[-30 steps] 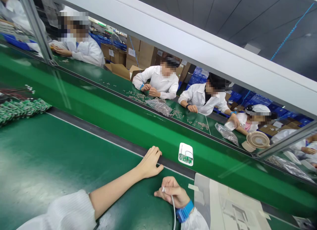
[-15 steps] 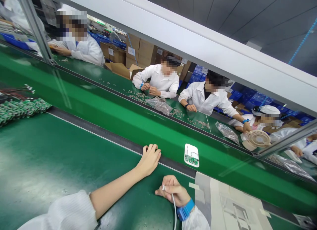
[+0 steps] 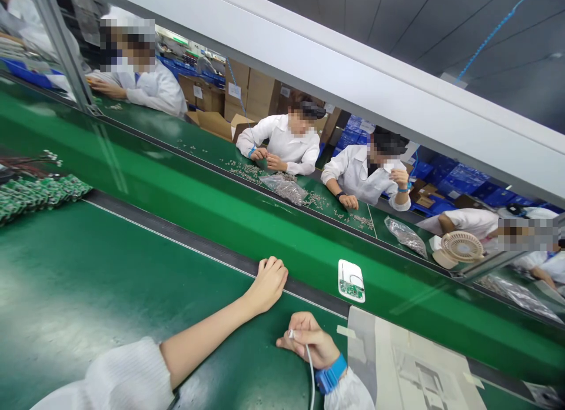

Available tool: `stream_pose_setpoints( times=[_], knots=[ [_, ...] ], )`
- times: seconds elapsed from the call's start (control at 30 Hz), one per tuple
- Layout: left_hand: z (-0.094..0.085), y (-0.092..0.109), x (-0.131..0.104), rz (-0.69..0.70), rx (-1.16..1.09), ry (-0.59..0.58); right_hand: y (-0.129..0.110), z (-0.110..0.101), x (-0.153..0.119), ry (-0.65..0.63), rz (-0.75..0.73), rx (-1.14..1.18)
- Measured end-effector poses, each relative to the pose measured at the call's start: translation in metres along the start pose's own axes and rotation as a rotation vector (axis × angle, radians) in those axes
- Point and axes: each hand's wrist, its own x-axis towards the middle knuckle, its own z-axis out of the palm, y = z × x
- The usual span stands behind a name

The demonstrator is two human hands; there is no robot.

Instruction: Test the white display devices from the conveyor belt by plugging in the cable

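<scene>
My left hand (image 3: 268, 283) rests on the dark edge strip (image 3: 212, 250) beside the green conveyor belt, its fingers curled over the strip; whether anything is under them is hidden. To its lower right, my right hand (image 3: 311, 341) is closed on the white tip of a thin cable (image 3: 311, 372), which hangs down past the blue wrist strap. On the belt, right of my hands, lies a white case (image 3: 351, 280) with a green circuit board in its lower part.
Green circuit boards (image 3: 42, 195) are piled at the left. A taped paper sheet (image 3: 424, 369) lies at the lower right. Beyond the belt, people in white coats sit behind small parts, plastic bags (image 3: 286, 189) and a beige fan (image 3: 461, 247). A metal post (image 3: 66, 51) stands at left.
The white case has shifted slightly right along the belt. Across it, a person's arm has drawn back from the fan and is raised; another person at right has leaned over. My hands stay nearly still.
</scene>
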Motion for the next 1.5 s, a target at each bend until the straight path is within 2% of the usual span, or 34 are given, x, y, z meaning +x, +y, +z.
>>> stream_pose_setpoints(
  times=[0.43, 0.63, 0.87, 1.1, 1.23, 1.33, 1.4, 1.5],
  knots=[
    [0.001, 0.000, 0.000, -0.029, -0.022, 0.006, 0.000, 0.001, 0.001, 0.021, 0.008, -0.012],
    [-0.008, 0.005, -0.003, -0.107, 0.004, 0.099, -0.001, 0.002, 0.000, 0.033, 0.029, -0.004],
    [-0.008, 0.005, -0.005, -0.073, -0.001, 0.048, -0.001, 0.003, 0.000, 0.028, 0.028, -0.004],
    [-0.018, 0.006, -0.002, -0.045, -0.048, 0.004, -0.001, 0.001, 0.000, 0.041, 0.042, -0.013],
    [-0.017, 0.006, -0.002, -0.060, -0.052, 0.003, 0.000, 0.001, 0.000, 0.045, 0.041, -0.002],
    [-0.014, 0.007, -0.002, -0.074, -0.046, 0.045, -0.001, 0.002, 0.000, 0.047, 0.044, -0.008],
    [-0.013, 0.008, -0.003, -0.042, -0.039, 0.053, -0.001, 0.003, 0.000, 0.050, 0.043, -0.010],
    [-0.015, 0.010, -0.005, 0.111, -0.040, -0.023, -0.001, 0.003, 0.000, 0.056, 0.040, -0.008]
  ],
)
